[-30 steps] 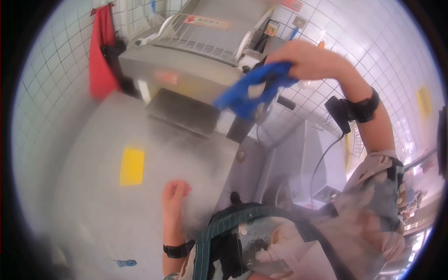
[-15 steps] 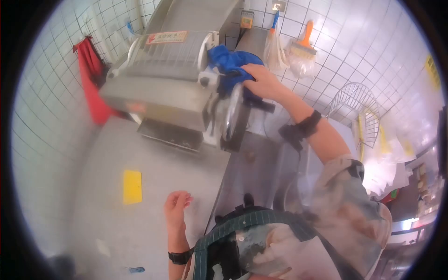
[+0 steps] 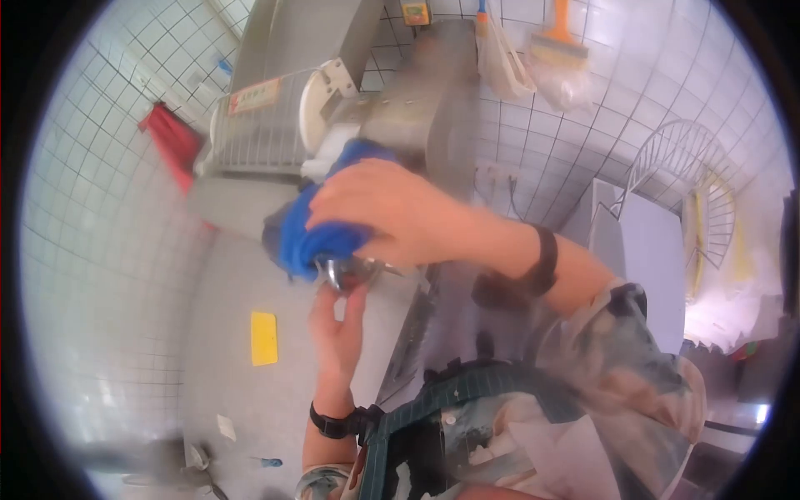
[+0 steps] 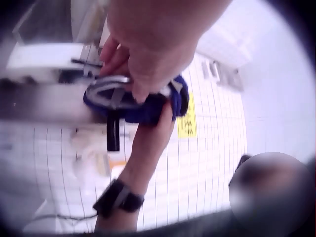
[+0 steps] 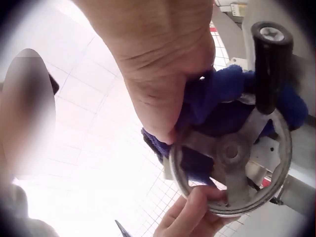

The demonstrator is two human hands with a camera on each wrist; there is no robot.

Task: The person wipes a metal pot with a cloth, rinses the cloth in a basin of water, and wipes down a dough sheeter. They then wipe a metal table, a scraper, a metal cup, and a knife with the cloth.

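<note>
The left hand [image 3: 337, 329] pinches the rim of a metal handwheel [image 3: 342, 273]; in the right wrist view its thumb and fingers lie at the lower rim of the wheel [image 5: 232, 150]. The right hand [image 3: 387, 208] grips a bunched blue cloth [image 3: 307, 237] against the wheel. Behind the spokes, the right wrist view shows the cloth [image 5: 217, 101] and, at upper right, the wheel's black handle [image 5: 269, 69]. The left wrist view has the left hand [image 4: 158, 34] over the wheel, with the cloth [image 4: 143, 111] behind it. Some right fingers are hidden.
The metal machine [image 3: 417, 125] stands against the tiled wall beyond the hands. A yellow card [image 3: 263, 338] and a small blue object [image 3: 271, 462] lie on the grey worktop [image 3: 292, 408]. An orange-handled brush [image 3: 560, 50] and a wire rack [image 3: 708, 183] are at right.
The right hand and blue cloth have moved from the machine's far right side nearer to the body. The left hand has risen from over the worktop and taken hold of the wheel's rim.
</note>
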